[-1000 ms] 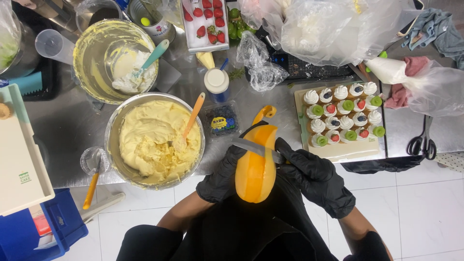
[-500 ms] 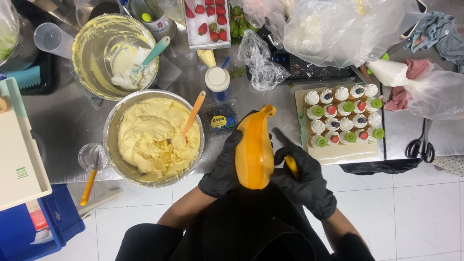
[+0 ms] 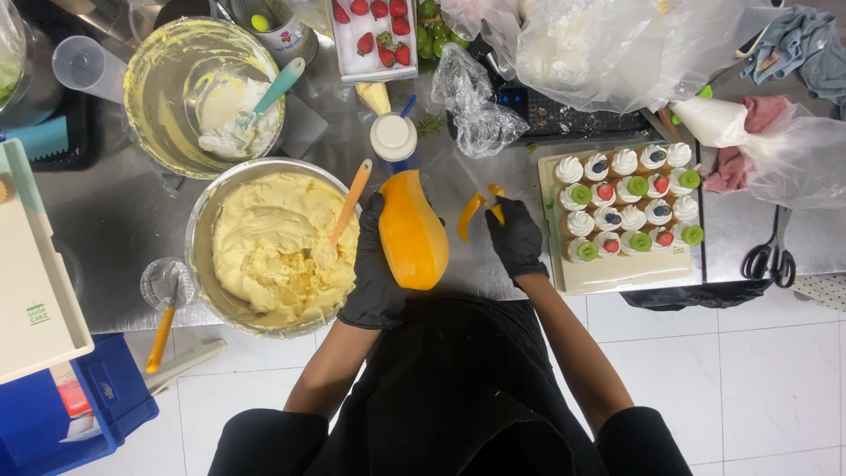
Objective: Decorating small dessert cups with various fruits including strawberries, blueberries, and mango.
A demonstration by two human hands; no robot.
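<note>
Fruit, a large smooth orange mango (image 3: 412,231), sits gripped in the black-gloved left hand (image 3: 374,264) just right of the steel bowl of yellow cream (image 3: 273,247), while the gloved right hand (image 3: 515,236) pinches a curled peel strip (image 3: 471,211) clear above the steel surface (image 3: 115,229).

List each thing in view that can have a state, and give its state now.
left hand: gloved, gripping the mango
mango: partly peeled, held upright
right hand: gloved, holding a peel strip
peel strip: cut off, curled
large bowl: full of yellow cream
upper bowl: nearly scraped empty
scissors: shut, lying flat
</note>
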